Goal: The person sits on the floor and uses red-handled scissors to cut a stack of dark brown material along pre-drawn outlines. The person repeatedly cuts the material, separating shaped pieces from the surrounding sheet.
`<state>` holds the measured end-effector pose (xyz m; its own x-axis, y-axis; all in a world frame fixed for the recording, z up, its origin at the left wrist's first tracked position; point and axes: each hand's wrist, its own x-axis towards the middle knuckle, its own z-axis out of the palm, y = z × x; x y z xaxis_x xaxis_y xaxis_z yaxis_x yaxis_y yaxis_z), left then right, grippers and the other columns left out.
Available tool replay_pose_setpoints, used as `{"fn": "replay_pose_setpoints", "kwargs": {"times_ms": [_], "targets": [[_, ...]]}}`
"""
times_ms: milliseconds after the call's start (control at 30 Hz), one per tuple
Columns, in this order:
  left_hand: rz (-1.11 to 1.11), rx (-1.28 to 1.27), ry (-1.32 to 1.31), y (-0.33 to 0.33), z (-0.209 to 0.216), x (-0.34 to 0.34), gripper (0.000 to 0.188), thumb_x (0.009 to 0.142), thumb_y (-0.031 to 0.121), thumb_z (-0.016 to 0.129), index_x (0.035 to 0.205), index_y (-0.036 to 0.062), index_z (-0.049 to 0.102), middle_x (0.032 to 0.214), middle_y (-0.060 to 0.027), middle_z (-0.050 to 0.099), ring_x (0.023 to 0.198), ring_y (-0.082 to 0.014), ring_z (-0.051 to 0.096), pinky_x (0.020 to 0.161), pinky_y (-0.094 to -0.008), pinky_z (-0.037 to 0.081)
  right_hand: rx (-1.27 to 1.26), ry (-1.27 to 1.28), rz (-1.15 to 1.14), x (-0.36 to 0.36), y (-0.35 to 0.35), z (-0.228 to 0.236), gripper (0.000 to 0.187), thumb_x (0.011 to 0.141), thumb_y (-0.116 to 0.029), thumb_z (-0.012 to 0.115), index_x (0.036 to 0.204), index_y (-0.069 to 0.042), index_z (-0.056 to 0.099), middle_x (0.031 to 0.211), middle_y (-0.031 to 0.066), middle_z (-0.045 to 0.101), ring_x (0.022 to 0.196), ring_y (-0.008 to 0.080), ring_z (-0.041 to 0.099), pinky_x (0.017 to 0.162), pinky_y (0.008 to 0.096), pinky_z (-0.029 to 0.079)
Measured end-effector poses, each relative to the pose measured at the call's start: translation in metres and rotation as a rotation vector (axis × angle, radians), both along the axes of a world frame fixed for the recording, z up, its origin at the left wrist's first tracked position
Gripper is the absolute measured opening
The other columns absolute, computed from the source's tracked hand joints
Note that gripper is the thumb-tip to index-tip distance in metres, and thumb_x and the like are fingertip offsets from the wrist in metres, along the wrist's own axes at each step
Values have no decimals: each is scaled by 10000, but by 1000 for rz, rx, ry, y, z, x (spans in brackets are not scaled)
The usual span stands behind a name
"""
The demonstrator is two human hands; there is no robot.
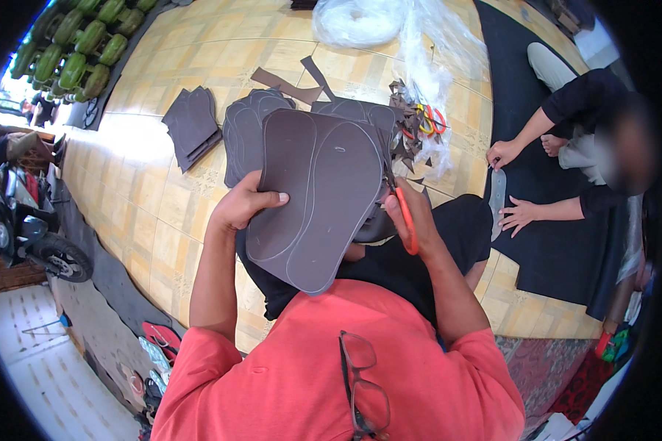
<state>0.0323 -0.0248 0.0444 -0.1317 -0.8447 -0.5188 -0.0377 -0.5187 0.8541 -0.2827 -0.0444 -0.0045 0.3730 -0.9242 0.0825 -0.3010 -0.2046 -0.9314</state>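
Scissors at the edge now: the left hand (248, 202) pinches the brown sheet (309, 198) above the lap, the right hand (421, 217) grips orange-handled scissors (407, 224). Inner outlines are uncut (plenty left, I'd judge); scraps (404, 156) and marked pieces (244, 136) lie left of the black sheeting's (537, 250) edge.

The brown sheet (318, 197) partly hides the left hand (240, 203); a co-worker's head (631, 151) is blurred.
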Motion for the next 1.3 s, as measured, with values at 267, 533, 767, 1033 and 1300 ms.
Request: {"fn": "replay_pose_setpoints", "kwargs": {"times_ms": [267, 533, 767, 1033, 1300], "targets": [[-107, -20, -11, -18, -5, 18, 440, 760, 89, 715, 1163, -65, 630, 1051, -82, 679, 975, -159, 611, 900, -280, 466, 148, 2, 65, -9, 5, -7, 374, 971, -350, 563, 851, -9, 464, 632, 140, 453, 579, 221, 450, 568, 362, 400], [-81, -43, -17, -11, 0, 9, 430, 768, 83, 694, 1165, -69, 629, 1048, -70, 674, 975, -149, 602, 904, -271, 460, -62, -25, -11, 9, 7, -9, 364, 974, -351, 544, 894, -2, 474, 763, 169, 577, 708, 316, 601, 670, 367, 475], [-46, -43, -8, -4, 4, 15, 434, 766, 89, 705, 1165, -65, 632, 1054, -75, 677, 965, -151, 607, 903, -275, 463, -13, 27, -6, 5, 10, -4, 370, 956, -306, 586, 781, -3, 467, 598, 129, 425, 562, 208, 401, 541, 362, 388], [-228, 1, -130, -4, 10, 21, 470, 763, 111, 732, 1190, -52, 626, 1079, -81, 678, 966, -160, 605, 897, -274, 459, 19, 41, 45, -1, 15, -8, 390, 967, -339, 562, 793, -1, 472, 623, 164, 457, 578, 317, 463, 568, 388, 399], [-252, 62, -38, -8, -9, 28, 502, 743, 112, 731, 1205, -51, 623, 1094, -90, 675, 1033, -175, 594, 946, -288, 440, 102, 158, 130, -17, 12, 0, 434, 978, -366, 548, 766, 12, 519, 594, 125, 498, 582, 231, 536, 579, 371, 426]]}}
